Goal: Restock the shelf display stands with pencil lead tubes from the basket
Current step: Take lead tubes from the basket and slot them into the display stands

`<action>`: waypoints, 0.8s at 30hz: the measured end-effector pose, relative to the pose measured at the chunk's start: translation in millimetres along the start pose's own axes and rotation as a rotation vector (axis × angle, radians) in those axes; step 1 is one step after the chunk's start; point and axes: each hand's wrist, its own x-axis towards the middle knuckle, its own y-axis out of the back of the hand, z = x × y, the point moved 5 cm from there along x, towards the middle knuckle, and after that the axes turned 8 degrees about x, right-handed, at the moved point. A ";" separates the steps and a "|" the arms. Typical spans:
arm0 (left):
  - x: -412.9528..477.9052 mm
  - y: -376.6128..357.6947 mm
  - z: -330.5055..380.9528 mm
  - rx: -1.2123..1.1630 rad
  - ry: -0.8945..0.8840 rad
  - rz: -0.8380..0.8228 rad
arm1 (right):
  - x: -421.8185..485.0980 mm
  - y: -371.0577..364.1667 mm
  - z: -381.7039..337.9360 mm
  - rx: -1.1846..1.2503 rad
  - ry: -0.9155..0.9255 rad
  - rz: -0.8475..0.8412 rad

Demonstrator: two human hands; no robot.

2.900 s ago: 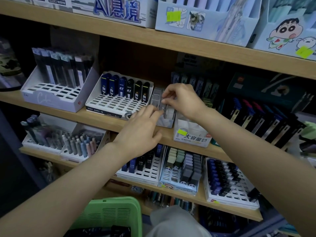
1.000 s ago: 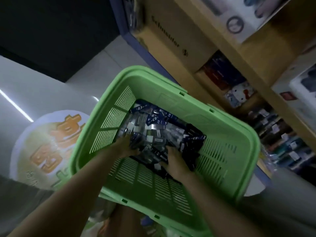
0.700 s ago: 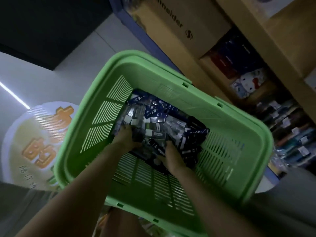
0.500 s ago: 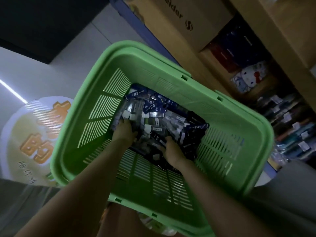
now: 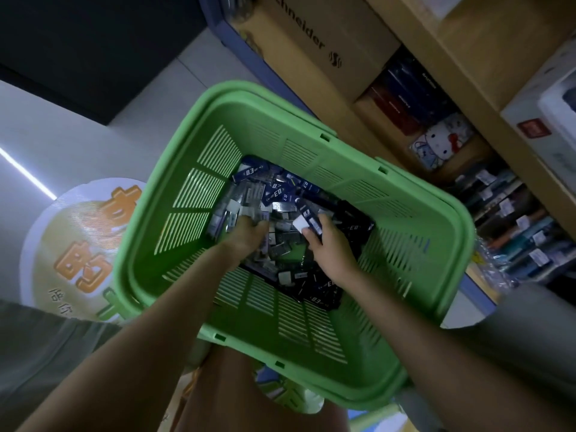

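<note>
A green slatted plastic basket (image 5: 314,151) fills the middle of the head view. In its bottom lies a heap of pencil lead tubes (image 5: 274,198), dark blue, black and clear, many with white labels. My left hand (image 5: 247,233) is pushed into the left of the heap, fingers curled down among clear tubes. My right hand (image 5: 328,244) is at the heap's right and pinches a dark blue lead tube (image 5: 308,218) with a white end, raised slightly above the others. The shelf display stands are out of view.
Wooden shelving rises at the right, with a brown cardboard box (image 5: 299,42), a cartoon-cat pouch (image 5: 442,141) and rows of pens (image 5: 514,226). A round floor sticker with orange characters (image 5: 81,244) lies left of the basket on the pale floor.
The view went from the shelf stands down to the basket. Since half a second ago my right hand has lifted a dark blue tube out of the heap; my left hand stays dug in.
</note>
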 end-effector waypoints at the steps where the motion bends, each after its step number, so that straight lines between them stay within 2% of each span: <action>1: -6.2 -2.2 2.8 -0.053 -0.018 -0.001 | -2.4 1.1 -9.1 0.038 0.035 0.019; 3: -20.2 -7.4 8.9 -0.176 -0.081 -0.012 | -7.8 -2.8 -25.5 0.095 0.091 0.030; 6: -37.8 -13.0 15.7 -0.318 -0.187 -0.058 | -18.5 -20.2 -45.2 0.089 0.083 -0.044; 10: -50.5 -5.8 16.9 -0.443 -0.218 -0.059 | -31.3 -39.7 -59.6 0.039 0.141 -0.137; 13: -56.2 1.9 14.4 -0.460 -0.217 -0.074 | -41.1 -45.0 -67.3 0.142 0.110 -0.250; 17: -53.8 23.3 8.7 -0.494 -0.211 0.058 | -62.4 -46.8 -75.4 -0.018 0.221 -0.440; 19: -55.2 31.9 11.3 -0.456 -0.228 0.075 | -61.7 -42.6 -71.6 0.014 0.227 -0.418; 22: -59.3 35.0 15.0 -0.427 -0.234 0.024 | -45.0 -35.3 -64.5 0.169 0.258 -0.267; 24: -61.4 34.5 16.3 -0.400 -0.228 0.001 | -27.1 -32.6 -57.1 0.161 0.295 -0.137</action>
